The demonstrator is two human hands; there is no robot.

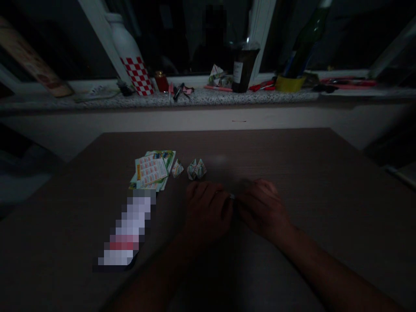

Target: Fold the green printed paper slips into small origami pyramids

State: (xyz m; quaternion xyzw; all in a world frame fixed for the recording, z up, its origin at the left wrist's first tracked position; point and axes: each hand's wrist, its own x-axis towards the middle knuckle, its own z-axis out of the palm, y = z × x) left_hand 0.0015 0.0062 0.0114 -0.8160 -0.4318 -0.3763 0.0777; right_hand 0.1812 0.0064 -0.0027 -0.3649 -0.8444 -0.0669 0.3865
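A bare left hand [208, 207] and right hand [265, 207] close together at the brown wood-grain counter [299, 151]
A tiny pale scrap [232, 196] shows between them, their grip too dark to tell; small folded, printed-paper shapes [200, 169] sit just beyond the left hand.

Scene dimly lit, table surface [292, 164] marked by one faint far-side sheen, near side and forearms sunk in shadow, dark windows [182, 39] faintly reflective, edges stretched, left-side patch [126, 232] pixelated.
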